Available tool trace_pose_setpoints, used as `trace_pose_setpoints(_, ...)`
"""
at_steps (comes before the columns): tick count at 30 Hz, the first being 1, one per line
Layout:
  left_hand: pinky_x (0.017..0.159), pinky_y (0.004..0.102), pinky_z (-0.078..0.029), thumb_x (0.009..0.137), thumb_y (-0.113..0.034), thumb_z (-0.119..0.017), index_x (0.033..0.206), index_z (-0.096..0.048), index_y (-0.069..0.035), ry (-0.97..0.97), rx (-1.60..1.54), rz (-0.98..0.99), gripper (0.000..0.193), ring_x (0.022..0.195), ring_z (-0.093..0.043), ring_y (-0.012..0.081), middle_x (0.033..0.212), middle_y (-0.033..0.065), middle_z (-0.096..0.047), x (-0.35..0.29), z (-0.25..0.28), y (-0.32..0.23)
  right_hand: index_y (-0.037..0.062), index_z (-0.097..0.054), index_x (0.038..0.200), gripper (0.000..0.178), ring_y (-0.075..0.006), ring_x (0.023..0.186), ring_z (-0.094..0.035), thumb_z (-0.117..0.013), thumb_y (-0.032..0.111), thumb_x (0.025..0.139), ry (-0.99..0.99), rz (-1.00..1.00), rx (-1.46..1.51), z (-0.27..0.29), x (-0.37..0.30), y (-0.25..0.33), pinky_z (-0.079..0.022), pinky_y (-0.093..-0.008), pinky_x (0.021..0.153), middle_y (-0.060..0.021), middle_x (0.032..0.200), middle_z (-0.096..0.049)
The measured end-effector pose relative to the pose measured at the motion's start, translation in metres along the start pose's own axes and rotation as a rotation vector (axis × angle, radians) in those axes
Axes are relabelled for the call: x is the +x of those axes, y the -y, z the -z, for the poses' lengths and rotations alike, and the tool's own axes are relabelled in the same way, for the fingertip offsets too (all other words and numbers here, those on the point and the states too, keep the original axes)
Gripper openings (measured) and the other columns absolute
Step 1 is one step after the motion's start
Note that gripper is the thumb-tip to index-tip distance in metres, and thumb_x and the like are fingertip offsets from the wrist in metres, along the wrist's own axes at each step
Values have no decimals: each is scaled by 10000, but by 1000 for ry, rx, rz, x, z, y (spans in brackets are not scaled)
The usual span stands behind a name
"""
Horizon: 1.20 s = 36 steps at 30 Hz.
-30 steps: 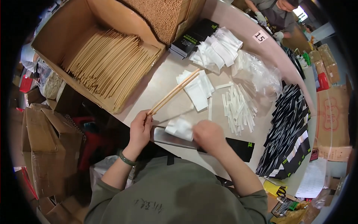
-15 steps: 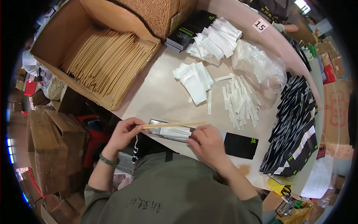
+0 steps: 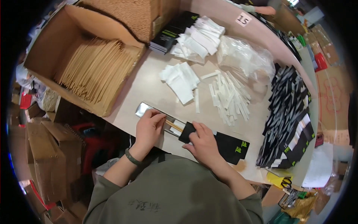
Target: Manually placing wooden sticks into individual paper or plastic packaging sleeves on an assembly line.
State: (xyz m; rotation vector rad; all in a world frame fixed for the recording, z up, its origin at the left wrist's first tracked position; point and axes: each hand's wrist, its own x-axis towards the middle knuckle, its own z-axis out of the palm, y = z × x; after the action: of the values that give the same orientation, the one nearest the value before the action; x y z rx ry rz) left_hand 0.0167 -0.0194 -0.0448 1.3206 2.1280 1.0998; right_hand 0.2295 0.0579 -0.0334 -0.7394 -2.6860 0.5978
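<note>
My left hand (image 3: 149,128) pinches the ends of a pair of wooden chopsticks (image 3: 175,126). They point toward the mouth of a black paper sleeve (image 3: 185,133), which my right hand (image 3: 203,142) grips with its thumb and fingers. Whether the tips are inside the sleeve I cannot tell. Beneath the chopsticks lies a narrow metal tray (image 3: 142,108) with something white in it, partly covered by my hands. Just right of my right hand, more flat black sleeves (image 3: 232,146) rest on the table.
An open cardboard box (image 3: 100,69) of chopsticks stands at the left. White packets (image 3: 182,80), loose white strips (image 3: 230,97) and a clear plastic bag (image 3: 248,56) lie mid-table. Filled black sleeves (image 3: 285,115) are heaped at the right, near yellow-wrapped scissors (image 3: 278,180).
My right hand has taken hold of a black sleeve. The chopsticks have swung down at an angle toward it in my left hand. The whole view has shifted a little.
</note>
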Motion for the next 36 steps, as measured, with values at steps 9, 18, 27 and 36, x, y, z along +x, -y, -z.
trace_pose_setpoints(9, 799, 404, -504, 701, -160, -811, 1229, -568, -44, 236, 174, -501, 593, 915, -608, 330, 1023, 147, -613, 1, 28, -17, 54, -578, 975, 324, -399, 1054, -557, -687, 119, 676, -204, 103, 80, -15, -4, 6, -475, -477, 908, -222, 1105, -546)
trace_pose_setpoints(18, 553, 303, -441, 683, -122, -779, 844, -530, -35, 28, 107, -337, 309, 560, -534, 207, 644, 77, -529, 25, 34, -48, 117, -672, 792, 92, -274, 770, -598, -695, 204, 772, -49, -460, 238, 213, 67, -40, -496, -366, 666, -87, 850, -583)
trace_pose_setpoints(27, 834, 263, -491, 843, -92, -700, 1299, -535, -31, 825, -833, 490, 489, 984, -569, 101, 1075, 19, -600, -16, 4, -23, 53, -642, 858, 363, -407, 1223, -484, -827, 293, 660, 79, 153, -67, 91, -32, -70, -404, -486, 1019, -197, 1306, -540)
trace_pose_setpoints(36, 782, 333, -508, 795, -137, -721, 1180, -550, -14, 712, -7, 291, 439, 859, -597, 185, 997, 76, -570, 6, 14, -41, 28, -606, 790, 314, -366, 969, -600, -755, 305, 790, -72, -86, -32, 28, -12, -16, -488, -460, 804, -176, 1036, -627)
